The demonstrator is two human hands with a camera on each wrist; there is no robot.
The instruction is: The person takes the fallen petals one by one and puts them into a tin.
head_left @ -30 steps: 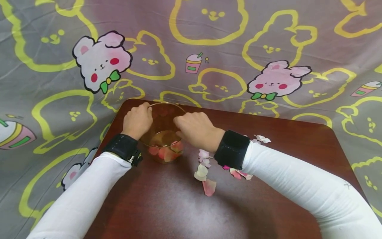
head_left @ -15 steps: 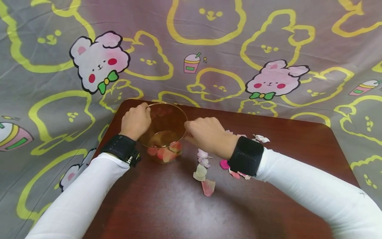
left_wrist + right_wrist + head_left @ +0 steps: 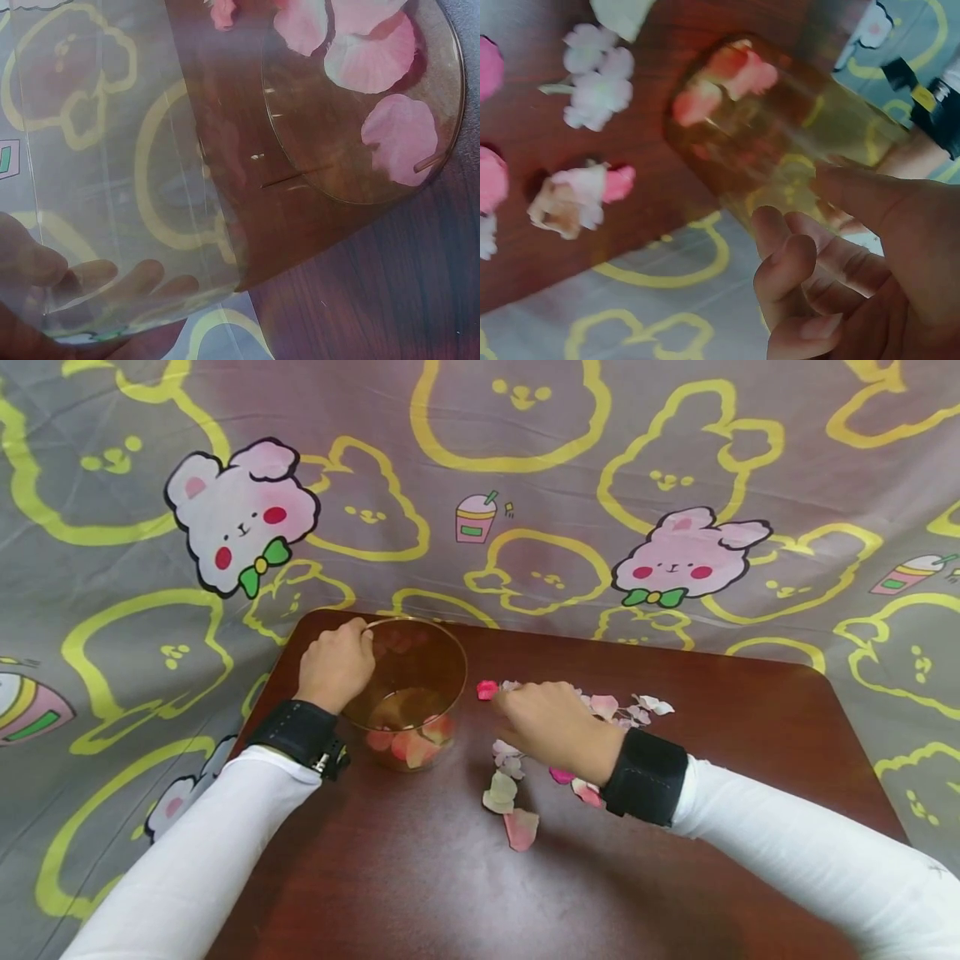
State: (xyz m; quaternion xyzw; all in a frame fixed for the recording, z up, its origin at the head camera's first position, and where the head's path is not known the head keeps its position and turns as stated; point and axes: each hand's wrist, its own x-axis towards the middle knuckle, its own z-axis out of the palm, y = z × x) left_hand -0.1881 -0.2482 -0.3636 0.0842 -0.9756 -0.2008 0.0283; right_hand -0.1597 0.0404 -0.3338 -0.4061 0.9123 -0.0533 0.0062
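Observation:
A clear amber glass vase (image 3: 405, 672) stands upright on the brown table, with several pink petals (image 3: 412, 748) in its bottom. My left hand (image 3: 336, 667) grips its rim at the left; in the left wrist view the fingertips (image 3: 142, 277) show through the glass. Right of the vase, my right hand (image 3: 558, 727) hovers over loose petals. The right wrist view shows its fingers loosely bent, thumb apart from them, nothing held. Beneath and around this hand lie a magenta petal (image 3: 487, 690), a pale cream petal (image 3: 500, 792) and a pink petal (image 3: 521, 829).
More petals and small blossoms (image 3: 603, 706) are scattered right of the vase, partly hidden by the right hand. The brown table (image 3: 450, 885) has rounded far corners. A grey cloth (image 3: 555, 497) with yellow outlines and rabbit faces hangs behind and at the sides.
My right hand has withdrawn from the vase's mouth and moved right, over the loose petals. The left hand keeps its grip on the rim. The whole view has shifted slightly.

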